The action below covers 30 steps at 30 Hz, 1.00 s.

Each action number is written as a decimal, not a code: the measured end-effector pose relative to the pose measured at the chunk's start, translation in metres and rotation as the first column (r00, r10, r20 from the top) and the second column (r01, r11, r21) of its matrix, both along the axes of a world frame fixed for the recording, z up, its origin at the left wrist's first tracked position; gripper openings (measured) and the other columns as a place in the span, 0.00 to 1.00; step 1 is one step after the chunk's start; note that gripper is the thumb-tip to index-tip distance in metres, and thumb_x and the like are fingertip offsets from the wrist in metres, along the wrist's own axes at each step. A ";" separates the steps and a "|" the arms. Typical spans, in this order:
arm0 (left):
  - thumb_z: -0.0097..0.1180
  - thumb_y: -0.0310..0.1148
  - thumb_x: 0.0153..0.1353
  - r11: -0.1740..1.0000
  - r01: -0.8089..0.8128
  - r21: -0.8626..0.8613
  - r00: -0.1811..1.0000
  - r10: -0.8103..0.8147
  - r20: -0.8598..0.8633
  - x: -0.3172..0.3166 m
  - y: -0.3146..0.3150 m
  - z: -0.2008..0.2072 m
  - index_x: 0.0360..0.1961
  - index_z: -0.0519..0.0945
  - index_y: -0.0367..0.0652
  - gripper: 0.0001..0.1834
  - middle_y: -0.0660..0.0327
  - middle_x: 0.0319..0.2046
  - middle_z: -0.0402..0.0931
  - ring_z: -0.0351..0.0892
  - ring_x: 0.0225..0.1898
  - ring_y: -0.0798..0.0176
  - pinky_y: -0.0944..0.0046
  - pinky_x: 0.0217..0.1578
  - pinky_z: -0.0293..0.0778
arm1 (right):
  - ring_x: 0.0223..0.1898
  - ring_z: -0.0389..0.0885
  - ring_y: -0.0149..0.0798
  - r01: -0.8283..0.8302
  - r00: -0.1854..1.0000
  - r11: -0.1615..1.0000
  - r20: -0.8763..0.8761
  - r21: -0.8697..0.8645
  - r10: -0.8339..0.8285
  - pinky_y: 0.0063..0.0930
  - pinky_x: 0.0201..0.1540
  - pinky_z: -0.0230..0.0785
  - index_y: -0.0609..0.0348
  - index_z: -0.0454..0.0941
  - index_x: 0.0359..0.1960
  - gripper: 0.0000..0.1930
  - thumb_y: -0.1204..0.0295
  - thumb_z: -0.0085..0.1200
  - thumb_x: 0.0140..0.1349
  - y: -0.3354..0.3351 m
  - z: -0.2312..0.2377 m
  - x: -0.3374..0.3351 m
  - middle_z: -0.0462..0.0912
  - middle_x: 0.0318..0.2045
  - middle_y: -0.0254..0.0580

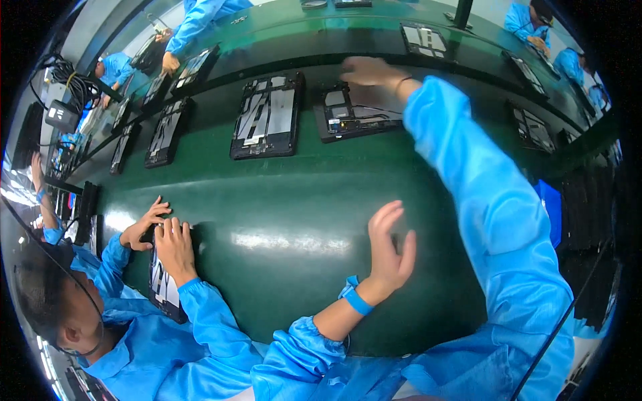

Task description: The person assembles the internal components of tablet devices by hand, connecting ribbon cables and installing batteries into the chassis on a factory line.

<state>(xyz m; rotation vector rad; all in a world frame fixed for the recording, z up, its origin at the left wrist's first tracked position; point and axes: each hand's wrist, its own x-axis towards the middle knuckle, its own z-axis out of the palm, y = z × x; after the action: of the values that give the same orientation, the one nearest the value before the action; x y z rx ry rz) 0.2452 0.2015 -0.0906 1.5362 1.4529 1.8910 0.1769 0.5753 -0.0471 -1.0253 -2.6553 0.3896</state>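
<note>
My left hand (391, 250) is raised over the green work surface (287, 200), a blue band on its wrist. Its fingers are apart and nothing is in them. My right arm stretches far forward, and my right hand (371, 70) is at the far edge of an opened tablet (358, 113) with bare inner parts. Motion smears this hand, so its grip and whether it touches the tablet cannot be made out. Left of that tablet lies another opened tablet (267, 117), showing pale battery panels and dark ribbon cables.
At the left, a co-worker in a blue smock has both hands (174, 250) on an opened tablet (164, 284). More opened tablets (167, 130) line the far side. A raised shelf (301, 40) runs behind them. A blue bin (550, 210) stands at the right.
</note>
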 end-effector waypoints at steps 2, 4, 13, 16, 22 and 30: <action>0.54 0.19 0.55 1.000 -0.014 -0.026 1.000 0.014 -0.008 -0.001 0.005 -0.001 0.59 0.66 0.36 0.27 0.46 0.59 0.66 0.65 0.61 0.44 0.52 0.62 0.59 | 0.41 0.84 0.47 -0.059 0.940 0.971 0.315 -0.233 0.133 0.42 0.45 0.73 0.59 0.85 0.40 0.27 0.45 0.59 0.55 0.024 0.005 0.030 0.86 0.37 0.46; 0.54 0.20 0.56 0.992 -0.032 -0.120 0.999 0.035 0.029 0.001 0.008 0.000 0.58 0.66 0.36 0.27 0.45 0.57 0.67 0.66 0.60 0.44 0.52 0.62 0.60 | 0.38 0.83 0.44 -0.045 0.944 0.972 0.310 -0.231 0.117 0.41 0.43 0.72 0.59 0.86 0.36 0.28 0.43 0.59 0.54 0.032 -0.001 0.051 0.86 0.34 0.44; 0.60 0.29 0.53 0.775 -0.606 -0.179 0.786 0.548 -0.288 -0.132 0.073 -0.004 0.56 0.67 0.36 0.29 0.48 0.54 0.68 0.63 0.60 0.45 0.48 0.62 0.59 | 0.37 0.80 0.41 -0.053 0.978 0.935 0.171 -0.351 0.120 0.36 0.41 0.69 0.63 0.83 0.40 0.31 0.43 0.61 0.52 0.006 0.019 0.080 0.83 0.33 0.44; 0.68 0.39 0.52 0.510 -0.859 -0.046 0.366 0.549 -0.752 -0.208 0.091 0.021 0.63 0.62 0.37 0.41 0.42 0.64 0.59 0.53 0.68 0.37 0.36 0.64 0.53 | 0.45 0.77 0.41 -0.033 0.988 0.920 0.125 -0.390 0.088 0.33 0.48 0.68 0.64 0.77 0.50 0.31 0.48 0.61 0.54 -0.016 0.021 0.065 0.81 0.43 0.46; 0.71 0.39 0.50 0.539 -0.804 -0.250 0.518 0.430 -0.740 -0.243 0.101 0.021 0.69 0.55 0.38 0.50 0.36 0.70 0.43 0.44 0.70 0.27 0.28 0.60 0.58 | 0.50 0.77 0.43 -0.057 0.988 0.875 0.097 -0.481 0.118 0.33 0.54 0.67 0.65 0.74 0.56 0.33 0.52 0.60 0.56 -0.020 0.028 0.076 0.80 0.51 0.48; 0.61 0.29 0.56 0.583 -0.808 -0.086 0.521 0.639 -0.565 -0.260 0.102 -0.001 0.65 0.58 0.31 0.38 0.30 0.68 0.46 0.51 0.69 0.31 0.45 0.67 0.55 | 0.51 0.75 0.39 -0.180 0.982 0.916 -0.011 -0.359 0.189 0.27 0.57 0.65 0.65 0.74 0.56 0.32 0.54 0.63 0.55 -0.002 0.050 0.097 0.79 0.50 0.48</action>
<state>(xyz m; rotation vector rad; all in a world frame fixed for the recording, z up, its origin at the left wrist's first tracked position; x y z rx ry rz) -0.0150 0.3038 -0.0916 1.3521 2.8873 1.4592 0.2743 0.5731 0.0029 -0.8739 -2.7732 0.9388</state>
